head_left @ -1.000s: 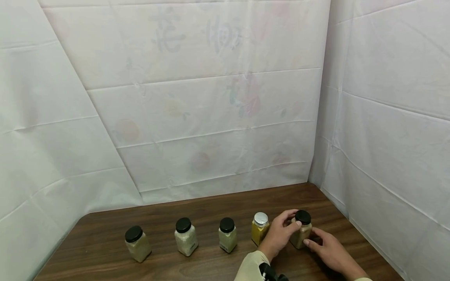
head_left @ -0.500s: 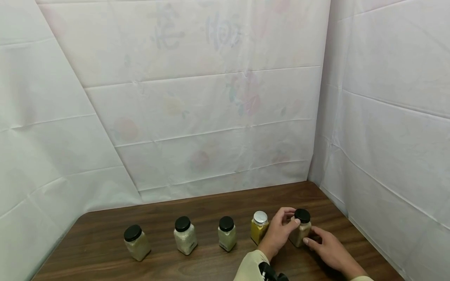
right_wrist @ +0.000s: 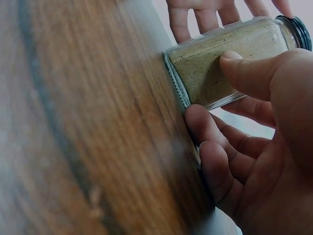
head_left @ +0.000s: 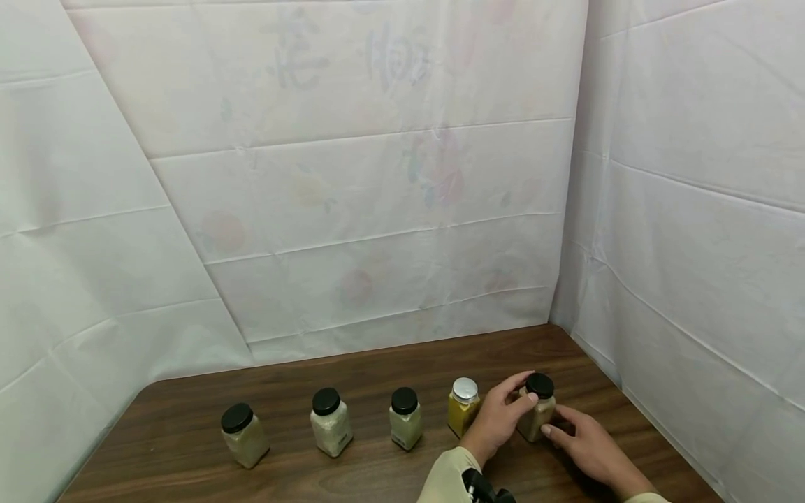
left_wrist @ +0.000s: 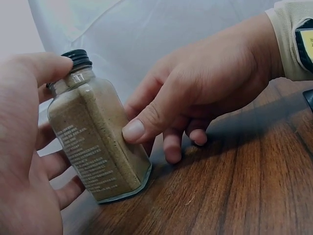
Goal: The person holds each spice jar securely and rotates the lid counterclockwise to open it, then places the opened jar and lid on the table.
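Observation:
A square glass spice jar (head_left: 538, 418) with a black screw lid (head_left: 539, 385) stands upright at the right of the table, filled with a tan-brown powder. My left hand (head_left: 499, 420) holds it from the left, thumb at the neck just under the lid and fingers round the far side. From the right, my right hand (head_left: 588, 446) grips the lower body between thumb and fingers. In the left wrist view, white printed text shows on one face of the jar (left_wrist: 93, 142). Seen from the right wrist, the jar's base (right_wrist: 177, 81) meets the tabletop.
Left of my hands stand a yellow-filled jar (head_left: 462, 416) with a silver lid, then three black-lidded jars: a greenish one (head_left: 406, 425), a pale one (head_left: 332, 429) and a tan one (head_left: 247, 443). White cloth (head_left: 390, 209) hangs round the brown wooden table (head_left: 283, 381).

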A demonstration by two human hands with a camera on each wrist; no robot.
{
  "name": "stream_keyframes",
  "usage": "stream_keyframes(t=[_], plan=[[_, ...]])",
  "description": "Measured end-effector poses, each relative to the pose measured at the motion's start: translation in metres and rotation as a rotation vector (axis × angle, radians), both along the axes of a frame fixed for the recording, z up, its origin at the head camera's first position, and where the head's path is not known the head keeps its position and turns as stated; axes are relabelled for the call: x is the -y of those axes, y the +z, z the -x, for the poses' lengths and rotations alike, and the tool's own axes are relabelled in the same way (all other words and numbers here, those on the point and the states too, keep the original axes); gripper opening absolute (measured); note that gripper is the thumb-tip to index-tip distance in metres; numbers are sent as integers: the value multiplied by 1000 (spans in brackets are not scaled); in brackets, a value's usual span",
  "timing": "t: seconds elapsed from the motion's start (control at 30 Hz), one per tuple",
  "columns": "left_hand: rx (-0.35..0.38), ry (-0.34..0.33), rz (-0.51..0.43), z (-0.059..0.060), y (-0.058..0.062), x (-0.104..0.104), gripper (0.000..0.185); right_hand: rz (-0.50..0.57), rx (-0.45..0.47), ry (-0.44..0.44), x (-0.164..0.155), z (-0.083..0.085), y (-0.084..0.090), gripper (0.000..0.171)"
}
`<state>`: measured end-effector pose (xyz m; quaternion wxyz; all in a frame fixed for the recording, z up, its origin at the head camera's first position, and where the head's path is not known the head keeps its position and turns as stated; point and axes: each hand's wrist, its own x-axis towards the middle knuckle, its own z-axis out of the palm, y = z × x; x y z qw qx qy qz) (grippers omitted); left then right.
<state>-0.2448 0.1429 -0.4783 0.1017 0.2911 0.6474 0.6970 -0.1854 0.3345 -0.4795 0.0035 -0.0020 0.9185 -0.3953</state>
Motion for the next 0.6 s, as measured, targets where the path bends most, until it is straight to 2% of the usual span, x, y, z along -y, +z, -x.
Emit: stream_keyframes(t=[0.23, 0.6], plan=[[-4, 34, -30, 2, -3, -1, 33, 18, 0, 6, 0, 0, -1, 68], [38, 29, -43, 3, -3, -1, 34, 40, 8, -6, 1, 0, 0, 65]])
